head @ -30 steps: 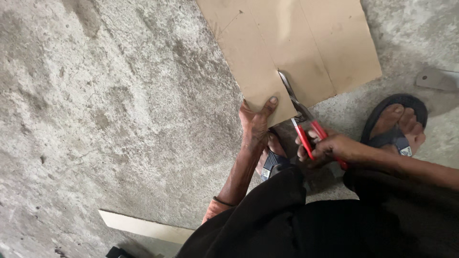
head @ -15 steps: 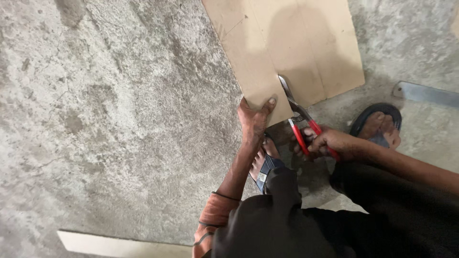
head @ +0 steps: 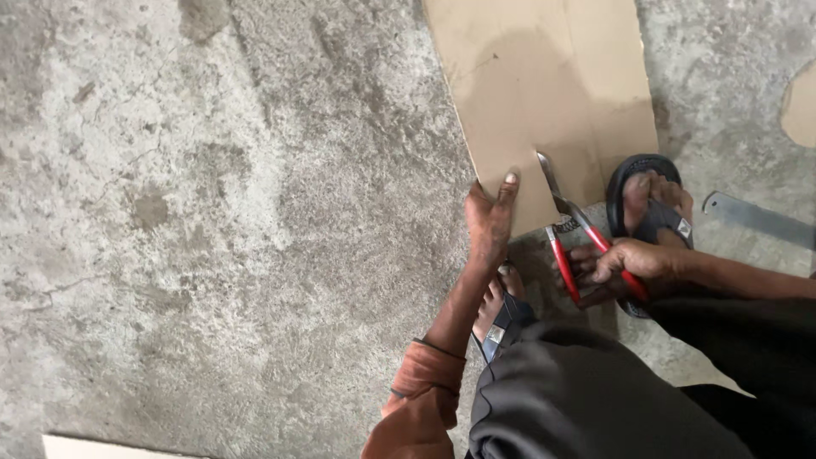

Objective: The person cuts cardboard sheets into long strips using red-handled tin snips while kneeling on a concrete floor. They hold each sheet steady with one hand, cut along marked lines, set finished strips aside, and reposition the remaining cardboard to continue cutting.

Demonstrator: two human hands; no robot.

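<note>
We find a brown cardboard sheet (head: 544, 93) lying flat on the rough concrete floor (head: 212, 221), and we take it as our landmark. The left hand (head: 490, 219) presses flat on the sheet's near left corner, fingers extended and released, grasping nothing. The right hand (head: 625, 265) sits just below the sheet's near edge, clenched around the red handles of a pair of shears (head: 578, 229). The metal blades of the shears reach up into the sheet from that near edge, with a short cut visible there. One sandalled foot (head: 650, 200) rests at the sheet's near right corner, touching or overlapping its edge; we cannot tell which. A second sandalled foot (head: 503, 310) lies below the sheet, close under the left forearm. A flat metal strip (head: 756, 219) lies on the floor to the right of the sheet, apart from it.
</note>
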